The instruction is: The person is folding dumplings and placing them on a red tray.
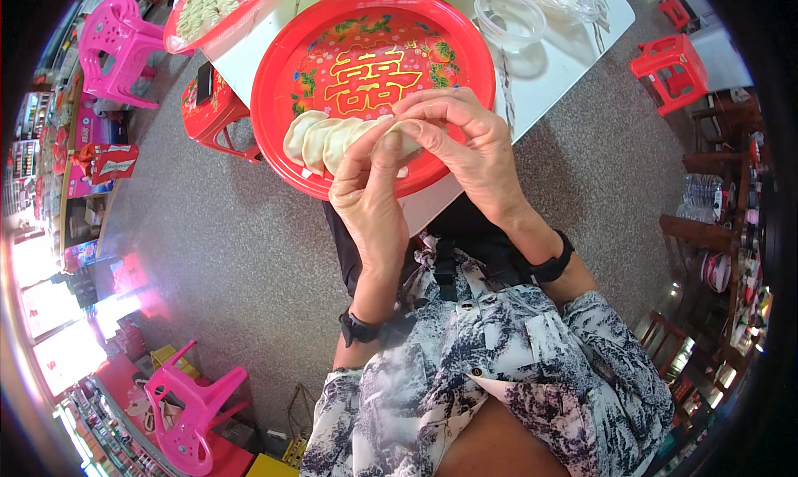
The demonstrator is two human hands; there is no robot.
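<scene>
Patterned shirt sleeves (532, 369) nearest, black wristbands above. Left hand (370, 198) and right hand (465, 140) pinched together on one pale dumpling (405, 138), fingertips closed along its seam, over near rim of round red tray (278, 69). Three finished dumplings (320, 140) in a row on tray, just left of the hands. White table (573, 57) beneath; clear plastic bowl (509, 15) beyond; pink stool (125, 49) far left.
</scene>
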